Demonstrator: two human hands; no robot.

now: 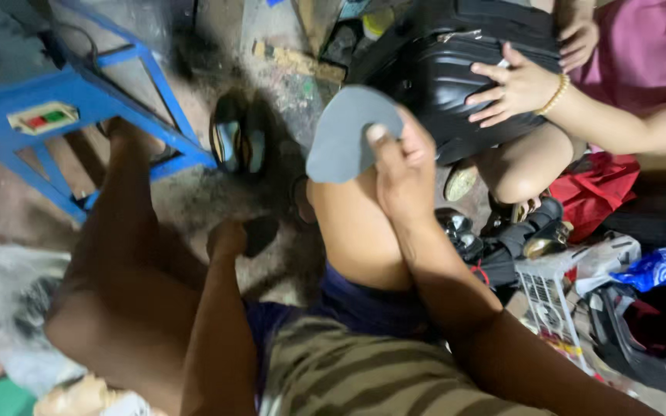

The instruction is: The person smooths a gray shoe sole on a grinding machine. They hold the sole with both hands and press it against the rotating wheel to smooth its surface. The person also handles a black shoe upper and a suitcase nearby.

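Right hand [404,173] has its grip closed on a grey insole [344,135]; left hand [227,237] reaches down, grip unclear, beside a dark shoe [260,233]

Black suitcase [441,69], blue metal frame [86,100].

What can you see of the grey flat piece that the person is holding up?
The grey flat piece is a thin, matte sheet, perhaps rubber or leather, with a rounded top edge and no markings. The right hand pinches its right edge, thumb on the front, holding it above the person's bare knee, in front of a black suitcase.
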